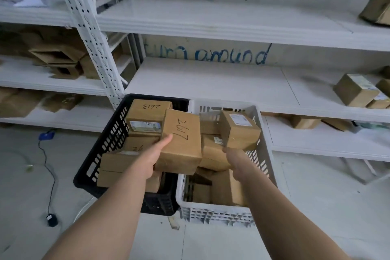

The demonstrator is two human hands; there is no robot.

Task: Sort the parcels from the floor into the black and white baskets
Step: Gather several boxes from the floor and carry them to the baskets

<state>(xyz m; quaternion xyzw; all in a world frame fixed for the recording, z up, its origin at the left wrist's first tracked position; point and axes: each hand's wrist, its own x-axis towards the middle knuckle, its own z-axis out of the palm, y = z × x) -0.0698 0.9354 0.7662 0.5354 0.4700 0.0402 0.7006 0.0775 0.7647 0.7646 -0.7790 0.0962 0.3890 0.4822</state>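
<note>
- Hidden beneath the parcel marked 2617 (pixel 181 139): fingers of the left hand (pixel 152 159), thumb alone showing.
- Blurred and tucked under the smaller parcel (pixel 240 131): fingertips of the right hand (pixel 234 157).
- Cut off by the right edge: brown box (pixel 377 6), top right.
- Too small to read: printed label (pixel 145 126) in the black basket (pixel 109 133).

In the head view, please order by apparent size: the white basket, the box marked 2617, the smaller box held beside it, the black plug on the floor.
Largest to smallest:
1. white basket
2. box marked 2617
3. smaller held box
4. black plug
</note>
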